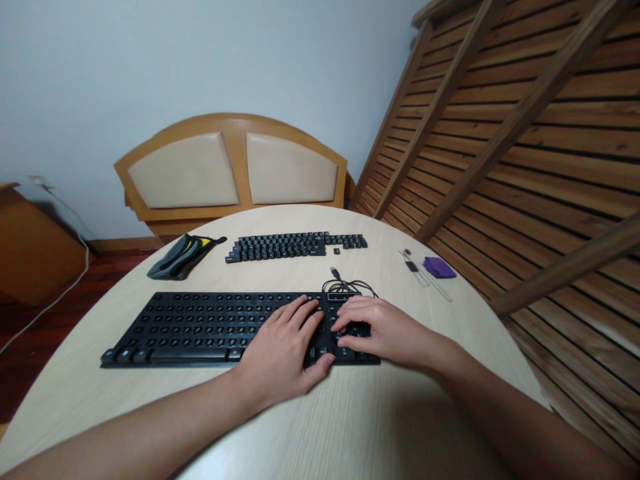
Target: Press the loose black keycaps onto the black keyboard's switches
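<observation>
Keyboard [193, 327], black: lies flat on the round bench [280, 440], its left end toward the bench's left edge. Most left-hand positions show bare switches; keys are fitted along the near row. Left hand [287, 343]: palm down on the keyboard's right-centre section, fingers extended and grasping nothing visible. Right hand [377, 327]: fingers curled over the number pad; whether they grip a key cannot be told. Coiled cable [345, 288]: behind the keyboard's right portion. Keycaps [277, 247]: arranged in rows toward the bench's far edge. Pouch [175, 259]: near the left edge. Slender tools [435, 283] and purple cloth [439, 267]: near the right edge.
</observation>
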Action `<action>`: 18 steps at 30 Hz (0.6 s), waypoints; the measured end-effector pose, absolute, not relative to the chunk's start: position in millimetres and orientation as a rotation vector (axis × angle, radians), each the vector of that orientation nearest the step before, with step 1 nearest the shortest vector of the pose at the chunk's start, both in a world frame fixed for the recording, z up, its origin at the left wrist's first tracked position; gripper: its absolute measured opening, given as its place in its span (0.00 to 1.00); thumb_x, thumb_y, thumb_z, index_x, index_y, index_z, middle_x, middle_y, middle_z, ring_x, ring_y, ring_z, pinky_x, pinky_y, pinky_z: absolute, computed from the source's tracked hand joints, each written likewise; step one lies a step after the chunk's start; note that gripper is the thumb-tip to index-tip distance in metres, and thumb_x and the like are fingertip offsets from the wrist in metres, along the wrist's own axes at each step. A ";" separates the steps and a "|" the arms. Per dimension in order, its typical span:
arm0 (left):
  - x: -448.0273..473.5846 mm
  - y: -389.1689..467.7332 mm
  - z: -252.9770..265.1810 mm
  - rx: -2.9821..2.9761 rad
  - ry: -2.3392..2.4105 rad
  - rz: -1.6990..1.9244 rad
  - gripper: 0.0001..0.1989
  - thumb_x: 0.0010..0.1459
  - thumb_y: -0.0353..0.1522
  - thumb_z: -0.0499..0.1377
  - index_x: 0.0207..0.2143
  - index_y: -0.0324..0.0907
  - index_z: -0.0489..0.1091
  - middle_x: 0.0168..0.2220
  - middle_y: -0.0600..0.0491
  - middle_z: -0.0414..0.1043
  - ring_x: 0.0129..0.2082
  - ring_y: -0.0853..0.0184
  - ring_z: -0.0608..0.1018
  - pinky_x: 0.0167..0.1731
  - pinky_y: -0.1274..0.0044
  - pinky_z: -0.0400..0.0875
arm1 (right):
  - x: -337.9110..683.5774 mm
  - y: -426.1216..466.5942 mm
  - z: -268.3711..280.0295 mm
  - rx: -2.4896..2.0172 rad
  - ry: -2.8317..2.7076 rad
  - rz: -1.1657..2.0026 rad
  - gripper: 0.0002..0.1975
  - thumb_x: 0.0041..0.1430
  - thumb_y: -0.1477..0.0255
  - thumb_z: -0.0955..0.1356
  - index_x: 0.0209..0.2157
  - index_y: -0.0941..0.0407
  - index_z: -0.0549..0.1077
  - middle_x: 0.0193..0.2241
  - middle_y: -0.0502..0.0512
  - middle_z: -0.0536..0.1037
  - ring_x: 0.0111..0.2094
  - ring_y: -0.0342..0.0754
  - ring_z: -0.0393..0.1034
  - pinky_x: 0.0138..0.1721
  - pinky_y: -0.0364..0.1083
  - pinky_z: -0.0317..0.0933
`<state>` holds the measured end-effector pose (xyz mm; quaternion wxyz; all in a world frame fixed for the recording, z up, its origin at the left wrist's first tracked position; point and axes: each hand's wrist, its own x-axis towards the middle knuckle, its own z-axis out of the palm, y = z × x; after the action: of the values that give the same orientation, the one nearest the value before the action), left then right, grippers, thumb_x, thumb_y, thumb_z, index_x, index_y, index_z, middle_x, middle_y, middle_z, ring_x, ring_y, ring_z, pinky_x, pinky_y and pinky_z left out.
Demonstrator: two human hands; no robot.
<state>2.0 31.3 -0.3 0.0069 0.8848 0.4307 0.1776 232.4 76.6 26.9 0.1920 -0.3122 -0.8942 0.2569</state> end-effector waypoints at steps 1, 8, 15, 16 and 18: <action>2.0 31.4 -0.4 2.768 1.346 0.558 0.29 0.62 0.45 0.57 0.59 0.38 0.65 0.62 0.42 0.66 0.65 0.50 0.64 0.61 0.58 0.63 | 232.4 76.6 26.8 -0.874 -2.508 0.719 0.08 0.56 0.71 0.75 0.39 0.54 0.80 0.37 0.54 0.81 0.42 0.50 0.74 0.48 0.50 0.65; 2.8 31.0 0.6 2.766 1.359 0.535 0.30 0.61 0.45 0.58 0.59 0.36 0.66 0.62 0.41 0.66 0.64 0.50 0.65 0.62 0.59 0.63 | 234.1 76.3 26.1 -0.880 -2.494 0.737 0.08 0.58 0.70 0.73 0.41 0.54 0.80 0.39 0.55 0.82 0.43 0.51 0.74 0.49 0.50 0.65; 3.6 30.2 2.0 2.764 1.367 0.527 0.30 0.61 0.45 0.57 0.60 0.36 0.66 0.62 0.41 0.66 0.64 0.50 0.65 0.61 0.58 0.64 | 238.2 78.4 31.0 -0.927 -2.419 0.856 0.09 0.63 0.69 0.70 0.43 0.52 0.80 0.45 0.58 0.80 0.53 0.54 0.69 0.56 0.55 0.61; 3.6 30.1 2.2 2.766 1.371 0.519 0.30 0.61 0.46 0.57 0.60 0.36 0.66 0.62 0.41 0.66 0.64 0.50 0.65 0.61 0.59 0.64 | 238.3 78.8 31.4 -0.953 -2.406 0.863 0.08 0.62 0.69 0.70 0.42 0.53 0.80 0.45 0.58 0.79 0.53 0.54 0.69 0.56 0.56 0.61; 3.4 30.2 2.3 2.771 1.375 0.503 0.31 0.61 0.46 0.57 0.60 0.35 0.66 0.62 0.41 0.66 0.64 0.50 0.65 0.61 0.58 0.63 | 238.3 79.4 31.4 -0.989 -2.391 0.873 0.08 0.62 0.69 0.70 0.41 0.53 0.80 0.46 0.59 0.78 0.53 0.54 0.69 0.56 0.56 0.61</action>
<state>3.4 30.2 2.3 0.0039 0.8841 0.4388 0.1605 238.3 79.4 31.4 0.2039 -0.3546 -0.8572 0.3130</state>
